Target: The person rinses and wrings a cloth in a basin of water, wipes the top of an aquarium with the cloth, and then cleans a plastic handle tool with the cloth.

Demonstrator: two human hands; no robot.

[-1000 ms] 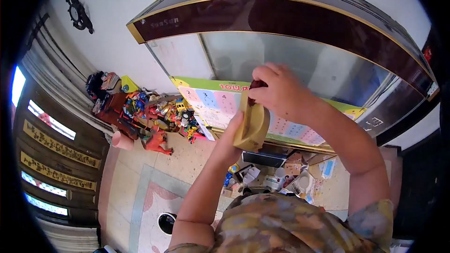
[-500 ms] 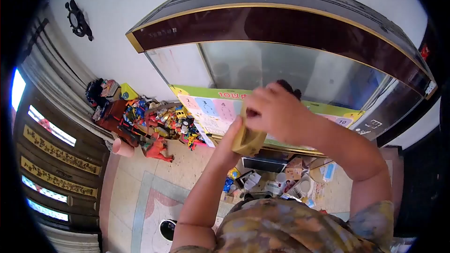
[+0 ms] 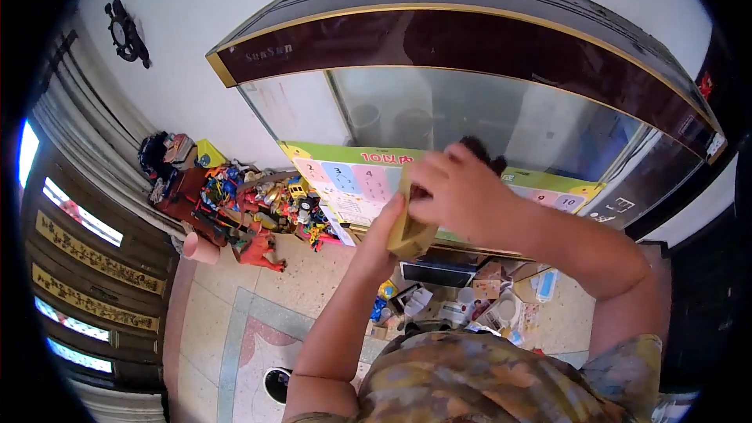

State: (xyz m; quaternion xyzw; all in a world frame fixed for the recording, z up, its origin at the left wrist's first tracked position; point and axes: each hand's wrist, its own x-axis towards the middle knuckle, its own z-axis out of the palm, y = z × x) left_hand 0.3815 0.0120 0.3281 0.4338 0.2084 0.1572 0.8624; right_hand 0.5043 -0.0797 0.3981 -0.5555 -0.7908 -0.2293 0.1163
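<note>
My left hand [image 3: 384, 235] grips a tan-yellow, hollow thing that looks like a roll of packing tape [image 3: 411, 244], tilted in front of the fish tank. Over its upper side, my right hand [image 3: 458, 192] has its fingers bent and pressed together at the roll's edge; what they pinch is hidden. Just beyond the right hand shows a dark lumpy shape [image 3: 479, 153], too unclear to name. Behind both hands a colourful number poster [image 3: 337, 180] covers the lower front of the glass tank [image 3: 462, 110], partly hidden by my hands.
Piled toys [image 3: 274, 204] and a red toy animal [image 3: 262, 251] lie at the left by the wall, near a pink bin [image 3: 201, 248]. Below the tank the floor holds boxes, papers and cups [image 3: 486, 301]. A round black-and-white object [image 3: 278, 384] is on the tiles.
The whole view has shifted slightly left. My right hand stays at the roll with its fingers bent a little differently; my left hand keeps its hold.
</note>
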